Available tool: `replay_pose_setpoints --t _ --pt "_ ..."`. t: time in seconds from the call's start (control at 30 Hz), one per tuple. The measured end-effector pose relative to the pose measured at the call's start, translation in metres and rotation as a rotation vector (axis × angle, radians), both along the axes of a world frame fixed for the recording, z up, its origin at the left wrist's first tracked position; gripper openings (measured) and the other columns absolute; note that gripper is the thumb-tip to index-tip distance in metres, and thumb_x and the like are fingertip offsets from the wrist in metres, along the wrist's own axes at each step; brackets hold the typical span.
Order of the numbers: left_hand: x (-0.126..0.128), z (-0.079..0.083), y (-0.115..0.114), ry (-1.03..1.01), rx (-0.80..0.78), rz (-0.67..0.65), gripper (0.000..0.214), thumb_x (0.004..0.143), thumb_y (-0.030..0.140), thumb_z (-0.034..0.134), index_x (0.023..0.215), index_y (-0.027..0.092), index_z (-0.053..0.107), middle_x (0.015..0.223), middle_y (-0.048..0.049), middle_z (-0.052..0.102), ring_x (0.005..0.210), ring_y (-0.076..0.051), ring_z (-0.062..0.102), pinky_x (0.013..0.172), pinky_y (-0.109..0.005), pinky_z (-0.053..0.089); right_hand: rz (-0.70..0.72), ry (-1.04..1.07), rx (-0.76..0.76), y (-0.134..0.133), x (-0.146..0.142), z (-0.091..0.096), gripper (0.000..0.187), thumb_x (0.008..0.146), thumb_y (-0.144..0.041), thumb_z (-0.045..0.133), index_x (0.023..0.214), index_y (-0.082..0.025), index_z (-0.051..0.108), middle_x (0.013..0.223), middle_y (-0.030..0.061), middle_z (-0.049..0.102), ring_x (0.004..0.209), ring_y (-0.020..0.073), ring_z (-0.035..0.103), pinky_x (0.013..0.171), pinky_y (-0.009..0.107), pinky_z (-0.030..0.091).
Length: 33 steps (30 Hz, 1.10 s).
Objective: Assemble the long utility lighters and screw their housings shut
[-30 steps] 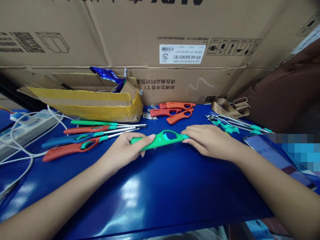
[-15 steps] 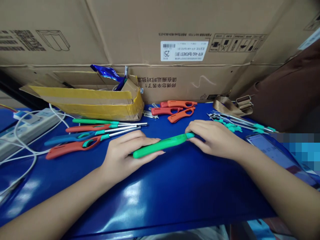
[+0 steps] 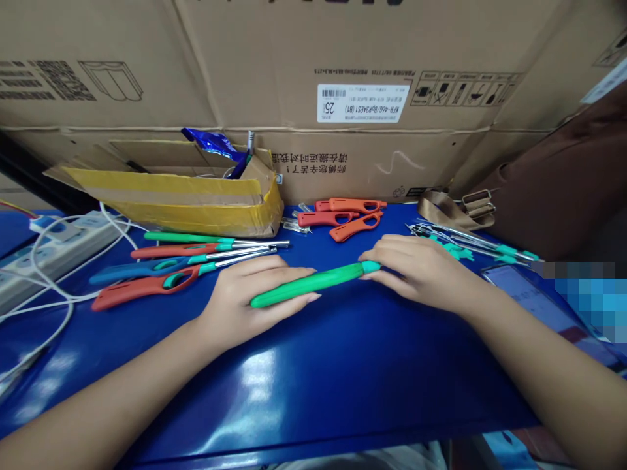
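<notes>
On the left, four slim plastic lighters in green, blue and red-orange (image 3: 130, 269) bear silvery metal tubes and look finished. Centrally, a long green plastic handle (image 3: 306, 284) is held over the glossy blue table (image 3: 313, 398); beyond it, four red and orange plastic handles (image 3: 328, 218) show no tubes. Far right, silvery rods (image 3: 463, 234) with turquoise plastic pieces (image 3: 458, 250) seem unused. The left hand (image 3: 235, 295) clasps the green handle's left end, thumb near, fingers far; the right hand (image 3: 414, 266) pinches its turquoise tip (image 3: 371, 266).

White power strip (image 3: 68, 258) — phone (image 3: 553, 313) — tan strap (image 3: 435, 210)
</notes>
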State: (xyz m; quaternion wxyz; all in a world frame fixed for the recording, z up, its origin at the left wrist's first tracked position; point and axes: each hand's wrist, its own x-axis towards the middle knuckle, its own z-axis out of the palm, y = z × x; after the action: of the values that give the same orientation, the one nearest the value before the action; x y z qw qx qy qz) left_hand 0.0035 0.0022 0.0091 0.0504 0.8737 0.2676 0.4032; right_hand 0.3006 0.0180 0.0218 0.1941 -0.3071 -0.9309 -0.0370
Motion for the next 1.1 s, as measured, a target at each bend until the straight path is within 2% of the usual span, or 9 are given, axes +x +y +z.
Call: replay_pose_setpoints --t 0.1,0.23,0.4,0.57,0.73,0.87,1.0,1.1 --pt "-0.001 0.001 0.001 -0.020 -0.013 -0.030 0.021 0.088 0.026 0.077 0.108 0.021 0.077 0.079 -0.0004 0.074 0.065 -0.011 0.067 0.063 -0.021 0.054 0.010 0.016 0.009 -0.005 -0.003 0.003 0.026 0.104 -0.038 0.052 0.111 -0.019 0.068 0.101 0.0080 0.075 0.087 0.0191 0.069 0.074 0.029 0.049" --pt "-0.002 0.005 0.002 -0.010 -0.004 -0.053 0.021 0.087 0.023 0.079 0.108 0.021 0.077 0.083 -0.0006 0.077 0.068 -0.012 0.070 0.068 -0.021 0.057 -0.002 0.037 -0.039 -0.009 -0.005 0.005 0.021 0.104 -0.034 0.052 0.104 -0.018 0.065 0.099 0.0067 0.073 0.086 0.0188 0.068 0.073 0.029 0.049" --pt "-0.004 0.010 0.003 0.001 0.005 -0.057 0.021 0.087 0.023 0.078 0.108 0.025 0.077 0.085 0.0011 0.078 0.068 -0.012 0.070 0.069 -0.023 0.057 -0.020 0.021 -0.005 -0.011 -0.001 0.005 0.018 0.102 -0.028 0.048 0.101 -0.017 0.063 0.093 0.0086 0.069 0.079 0.0208 0.066 0.067 0.031 0.048" --pt "-0.006 0.009 0.006 -0.025 -0.020 -0.068 0.025 0.087 0.022 0.079 0.111 0.027 0.077 0.085 0.0017 0.078 0.069 -0.012 0.069 0.068 -0.025 0.057 -0.031 0.044 -0.061 -0.012 0.001 0.010 0.016 0.101 -0.026 0.050 0.101 -0.019 0.064 0.100 0.0093 0.073 0.088 0.0219 0.069 0.075 0.033 0.052" --pt "-0.008 0.006 0.007 -0.028 -0.043 -0.077 0.027 0.086 0.020 0.080 0.112 0.025 0.076 0.085 0.0012 0.077 0.069 -0.012 0.067 0.069 -0.025 0.056 0.000 0.045 0.004 -0.014 -0.001 0.013 0.019 0.101 -0.027 0.049 0.108 -0.017 0.065 0.104 0.0101 0.074 0.092 0.0220 0.070 0.077 0.033 0.054" --pt "-0.010 0.004 0.008 -0.032 -0.047 -0.082 0.033 0.085 0.020 0.080 0.116 0.028 0.075 0.089 0.0009 0.077 0.071 -0.013 0.068 0.071 -0.027 0.056 0.029 0.066 0.040 -0.018 -0.001 0.015 0.023 0.099 -0.022 0.051 0.117 -0.016 0.064 0.112 0.0118 0.074 0.099 0.0224 0.070 0.082 0.034 0.056" --pt "-0.009 0.006 0.005 -0.031 -0.049 -0.069 0.038 0.085 0.021 0.080 0.121 0.032 0.074 0.085 0.0013 0.074 0.070 -0.014 0.067 0.071 -0.029 0.056 0.028 0.055 0.076 -0.020 -0.004 0.017 0.026 0.100 -0.034 0.055 0.117 -0.016 0.065 0.115 0.0117 0.074 0.104 0.0239 0.069 0.086 0.035 0.055" --pt "-0.007 0.008 0.002 -0.014 -0.042 -0.083 0.042 0.085 0.022 0.080 0.125 0.033 0.072 0.083 0.0016 0.073 0.069 -0.014 0.067 0.069 -0.028 0.056 0.022 0.029 0.156 -0.022 -0.009 0.016 0.030 0.102 -0.041 0.055 0.113 -0.016 0.068 0.113 0.0104 0.075 0.102 0.0239 0.069 0.082 0.034 0.053"
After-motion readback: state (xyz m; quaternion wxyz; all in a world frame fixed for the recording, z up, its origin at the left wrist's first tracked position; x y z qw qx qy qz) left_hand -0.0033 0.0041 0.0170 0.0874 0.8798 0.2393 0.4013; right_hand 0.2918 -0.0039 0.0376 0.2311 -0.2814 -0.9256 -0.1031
